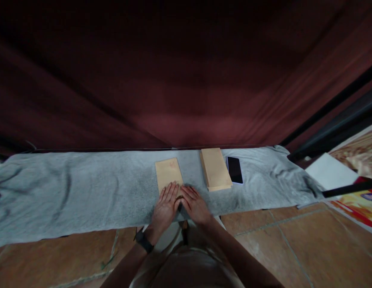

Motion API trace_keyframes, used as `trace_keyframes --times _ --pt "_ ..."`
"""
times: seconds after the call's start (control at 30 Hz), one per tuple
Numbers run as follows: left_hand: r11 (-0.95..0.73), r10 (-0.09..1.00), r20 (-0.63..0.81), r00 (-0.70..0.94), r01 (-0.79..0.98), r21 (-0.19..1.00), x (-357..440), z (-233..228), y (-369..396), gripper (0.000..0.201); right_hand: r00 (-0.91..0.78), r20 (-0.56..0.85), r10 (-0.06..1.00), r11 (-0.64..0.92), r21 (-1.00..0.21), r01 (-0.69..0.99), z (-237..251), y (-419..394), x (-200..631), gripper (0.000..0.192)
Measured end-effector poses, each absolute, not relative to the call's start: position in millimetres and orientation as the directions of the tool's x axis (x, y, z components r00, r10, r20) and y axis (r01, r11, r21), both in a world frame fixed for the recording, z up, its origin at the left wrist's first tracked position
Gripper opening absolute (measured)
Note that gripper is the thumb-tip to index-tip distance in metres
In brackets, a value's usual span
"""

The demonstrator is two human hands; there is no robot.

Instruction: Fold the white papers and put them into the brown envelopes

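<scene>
A brown paper envelope lies flat on the grey cloth in front of me. My left hand rests palm down on its near part, fingers stretched out. Beside it, my right hand lies with fingers extended over the near right edge of the paper. The two thumbs come close together at the near end, where the envelope is mostly covered by the hands. To the right stands a neat stack of similar brown envelopes, which neither hand touches.
A dark-screened phone lies right of the stack. The grey cloth covers a long narrow surface, with a dark red curtain behind it. At the far right are a white board and dark bars. Tiled floor shows below.
</scene>
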State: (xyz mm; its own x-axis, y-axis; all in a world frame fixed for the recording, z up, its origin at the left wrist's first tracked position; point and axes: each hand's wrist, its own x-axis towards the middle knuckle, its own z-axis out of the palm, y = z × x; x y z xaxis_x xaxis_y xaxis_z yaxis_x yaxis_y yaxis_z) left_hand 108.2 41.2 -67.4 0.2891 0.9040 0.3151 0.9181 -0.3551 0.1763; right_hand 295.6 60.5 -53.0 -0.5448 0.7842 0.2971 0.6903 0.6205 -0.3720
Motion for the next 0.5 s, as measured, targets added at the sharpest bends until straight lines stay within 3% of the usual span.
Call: trace_keyframes --times 0.17,0.33,0.5 --pt "-0.398 0.881 0.325 0.343 0.91 0.119 104 -72 18 0.053 -0.69 0.232 0.686 0.723 -0.325 0.61 -50 91 278 0.047" --pt "-0.448 0.859 0.3 0.414 0.893 0.05 100 -65 19 0.055 -0.677 0.234 0.698 0.715 -0.289 0.637 -58 114 269 0.047" --pt "-0.445 0.867 0.279 0.413 0.894 0.058 101 -61 20 0.063 -0.664 0.235 0.71 0.704 -0.262 0.66 -66 137 262 0.048"
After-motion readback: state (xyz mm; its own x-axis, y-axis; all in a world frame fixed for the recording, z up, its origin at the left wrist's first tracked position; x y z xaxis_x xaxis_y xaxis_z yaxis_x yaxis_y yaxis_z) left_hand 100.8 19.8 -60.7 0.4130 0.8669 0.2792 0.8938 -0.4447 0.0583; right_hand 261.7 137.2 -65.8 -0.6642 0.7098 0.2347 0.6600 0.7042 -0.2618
